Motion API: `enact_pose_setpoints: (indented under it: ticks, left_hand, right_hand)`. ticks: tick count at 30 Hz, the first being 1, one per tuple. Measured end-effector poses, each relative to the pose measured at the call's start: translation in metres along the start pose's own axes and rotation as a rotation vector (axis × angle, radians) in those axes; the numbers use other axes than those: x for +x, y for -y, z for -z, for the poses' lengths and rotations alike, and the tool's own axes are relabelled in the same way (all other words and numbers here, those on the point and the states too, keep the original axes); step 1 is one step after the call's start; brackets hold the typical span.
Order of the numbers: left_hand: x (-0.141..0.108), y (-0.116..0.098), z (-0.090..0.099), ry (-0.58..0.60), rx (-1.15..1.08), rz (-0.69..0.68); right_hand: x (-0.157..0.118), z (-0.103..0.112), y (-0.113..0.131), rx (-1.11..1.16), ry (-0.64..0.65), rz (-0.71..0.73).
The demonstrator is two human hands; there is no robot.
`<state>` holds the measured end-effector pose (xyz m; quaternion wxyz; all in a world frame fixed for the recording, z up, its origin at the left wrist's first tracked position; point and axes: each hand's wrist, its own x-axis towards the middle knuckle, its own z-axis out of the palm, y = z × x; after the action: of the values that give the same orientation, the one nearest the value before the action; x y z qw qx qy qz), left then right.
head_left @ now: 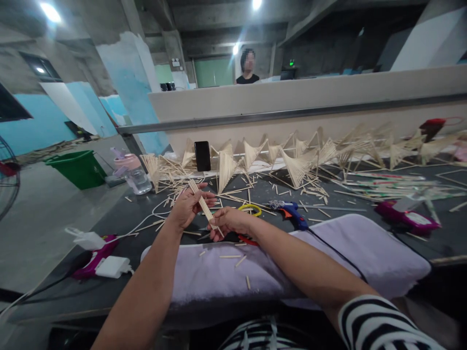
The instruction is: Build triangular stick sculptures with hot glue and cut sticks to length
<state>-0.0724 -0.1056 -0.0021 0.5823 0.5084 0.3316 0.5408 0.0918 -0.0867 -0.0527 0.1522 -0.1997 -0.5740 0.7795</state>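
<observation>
A small bundle of thin wooden sticks (203, 204) slants between my two hands above the table's front part. My left hand (188, 204) holds the bundle near its upper end, with some fingers extended behind it. At the lower end, my right hand (226, 221) has its fingers closed around the sticks. Just beyond my right hand lies a pair of scissors or pliers with a yellow handle loop (250, 210). A red handle (248, 239) shows partly beneath my right wrist. To the right rests a blue glue gun (292, 214).
Twisted stick models (299, 167) line the table's back. A phone (202, 156) stands among them, near a bottle (133, 175). Power strips (97, 257) with chargers lie left. A lilac cloth (350, 248) covers the front edge. A person (248, 68) is behind the partition.
</observation>
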Motion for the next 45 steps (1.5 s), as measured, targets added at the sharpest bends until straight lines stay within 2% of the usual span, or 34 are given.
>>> enact_pose_setpoints:
  ticks: [11,22,45]
  left_hand:
    - [0.001,0.006,0.0,0.055,-0.028,0.047]
    - [0.003,0.012,-0.007,-0.066,-0.039,0.009]
    - [0.002,0.008,-0.007,-0.085,-0.002,0.015]
  right_hand:
    - [0.001,0.002,-0.002,-0.004,-0.022,-0.014]
    - [0.002,0.002,-0.004,-0.014,-0.035,-0.007]
    - [0.003,0.001,-0.002,-0.01,-0.032,-0.04]
